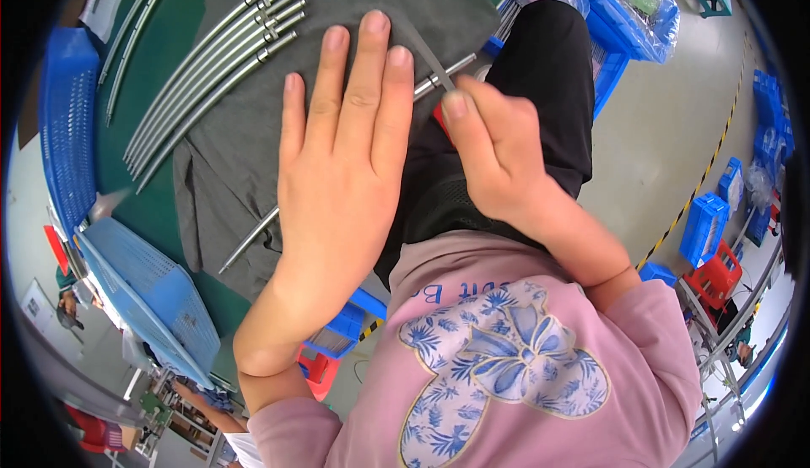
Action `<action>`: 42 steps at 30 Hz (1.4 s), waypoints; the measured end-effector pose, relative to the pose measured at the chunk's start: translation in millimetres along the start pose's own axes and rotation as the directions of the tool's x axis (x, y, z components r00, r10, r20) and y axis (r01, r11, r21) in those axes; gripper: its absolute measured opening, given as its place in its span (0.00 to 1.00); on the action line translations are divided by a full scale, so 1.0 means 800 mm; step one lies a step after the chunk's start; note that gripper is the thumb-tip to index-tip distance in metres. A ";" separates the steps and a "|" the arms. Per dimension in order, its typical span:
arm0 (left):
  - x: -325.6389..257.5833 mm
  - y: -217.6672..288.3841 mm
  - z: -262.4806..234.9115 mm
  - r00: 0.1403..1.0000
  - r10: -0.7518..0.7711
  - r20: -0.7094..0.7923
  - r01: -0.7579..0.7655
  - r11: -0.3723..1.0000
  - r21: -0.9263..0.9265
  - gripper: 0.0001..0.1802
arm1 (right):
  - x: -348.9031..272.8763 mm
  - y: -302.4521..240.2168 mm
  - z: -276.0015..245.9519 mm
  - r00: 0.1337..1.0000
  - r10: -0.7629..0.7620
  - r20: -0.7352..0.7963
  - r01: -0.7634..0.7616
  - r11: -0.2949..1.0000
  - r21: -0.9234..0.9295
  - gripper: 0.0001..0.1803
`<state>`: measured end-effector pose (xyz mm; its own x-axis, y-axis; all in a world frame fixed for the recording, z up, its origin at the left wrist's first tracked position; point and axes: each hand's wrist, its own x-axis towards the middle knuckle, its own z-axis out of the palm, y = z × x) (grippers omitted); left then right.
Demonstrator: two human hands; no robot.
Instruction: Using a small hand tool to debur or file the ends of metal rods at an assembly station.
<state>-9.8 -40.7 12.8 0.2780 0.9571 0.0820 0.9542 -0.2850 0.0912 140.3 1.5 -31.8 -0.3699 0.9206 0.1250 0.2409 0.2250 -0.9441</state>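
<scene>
My left hand point(346, 156) lies flat with its fingers stretched out, palm down over a thin metal rod point(250, 239). The rod runs slantwise beneath it; its lower left part shows beside my wrist and its other end, with a collar, comes out to the right of the fingers. My right hand point(502, 147) is closed on a thin, flat grey metal strip point(429, 56), perhaps a file. The strip crosses over the rod near its collar; whether they touch I cannot tell. Beneath lies a dark grey cloth point(228, 160).
Several similar rods point(215, 71) with collars lie side by side on the cloth's left part and the green table point(164, 206). Blue baskets point(160, 291) stand along the left. Blue bins point(629, 12) with small parts are at the upper right. My leg point(544, 71) is beside the table edge.
</scene>
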 end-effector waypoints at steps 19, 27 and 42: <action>0.000 0.002 0.005 1.000 0.010 0.015 -0.010 1.000 -0.020 0.40 | -0.025 0.016 0.008 0.995 0.040 -0.093 -0.043 0.999 -0.021 0.10; 0.004 0.001 0.001 1.000 -0.019 0.008 0.019 1.000 -0.002 0.31 | -0.005 0.009 -0.008 1.000 -0.005 -0.019 0.002 0.988 -0.152 0.12; 0.002 -0.002 -0.007 0.999 0.022 0.039 -0.019 0.997 -0.068 0.34 | -0.008 0.011 -0.013 0.999 -0.047 0.012 0.049 0.985 -0.164 0.12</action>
<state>-11.7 -38.6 18.1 0.3026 0.9520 0.0453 0.9390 -0.3060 0.1573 154.3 0.5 -37.7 -0.3919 0.9049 0.1659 0.3668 0.3190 -0.8739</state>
